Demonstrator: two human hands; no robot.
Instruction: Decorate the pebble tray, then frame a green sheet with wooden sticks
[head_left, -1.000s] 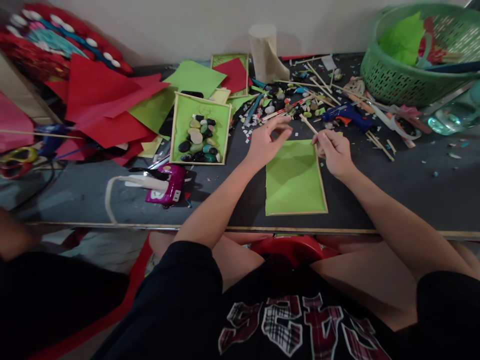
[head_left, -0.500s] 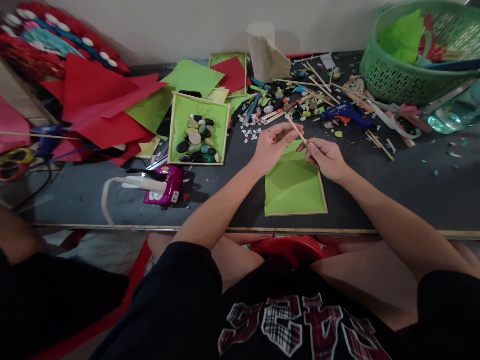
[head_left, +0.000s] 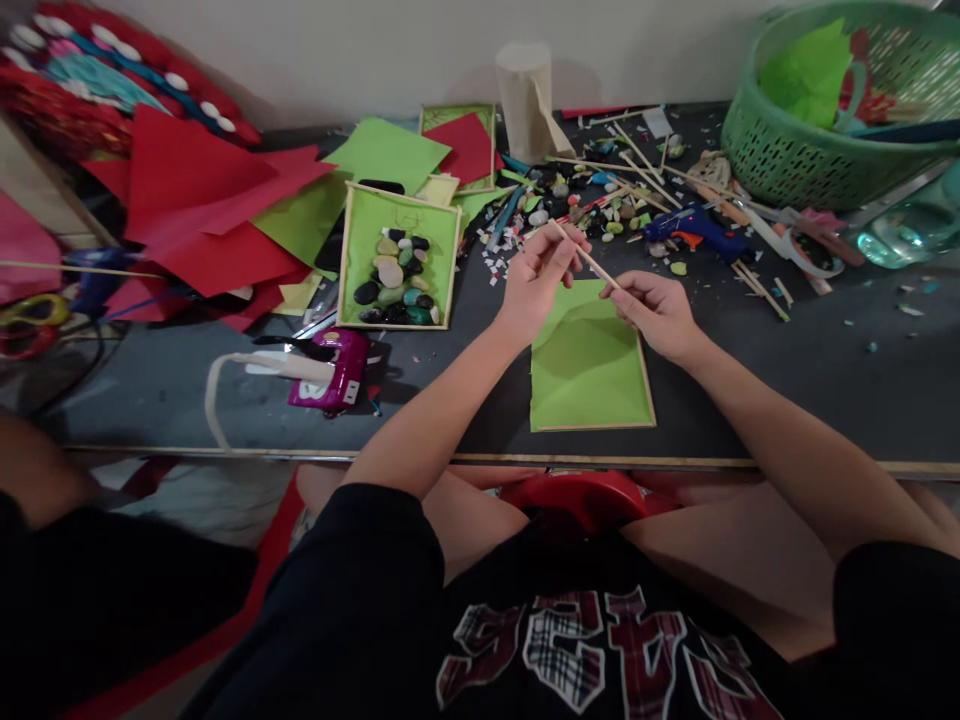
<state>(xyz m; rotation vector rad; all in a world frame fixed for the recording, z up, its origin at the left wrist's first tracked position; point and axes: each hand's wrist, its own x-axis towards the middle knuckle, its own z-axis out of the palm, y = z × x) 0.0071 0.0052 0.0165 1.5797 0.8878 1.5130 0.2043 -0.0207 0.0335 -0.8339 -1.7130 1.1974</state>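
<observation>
A thin wooden stick [head_left: 595,264] is held slantwise between both hands, above the top part of a green paper sheet [head_left: 589,360]. My left hand [head_left: 538,275] pinches it near its upper left part, its end sticking out past the fingers. At the lower right end, my right hand [head_left: 657,312] grips it between thumb and fingers. The sheet lies on the dark table, with thin wooden strips along its right and bottom edges. To its left lies a framed green panel [head_left: 365,240] bearing several pebbles.
Red paper sheets [head_left: 202,210] are heaped at the left. A purple power adapter [head_left: 337,372] lies near the table's front edge. Behind my hands are scattered sticks, pebbles and a blue glue gun [head_left: 694,232]. A green basket [head_left: 795,165] stands back right; another person's arm [head_left: 45,470] shows at left.
My left hand has slid left and slightly down along the stick, so more of the stick shows between my hands. My right hand has shifted slightly right.
</observation>
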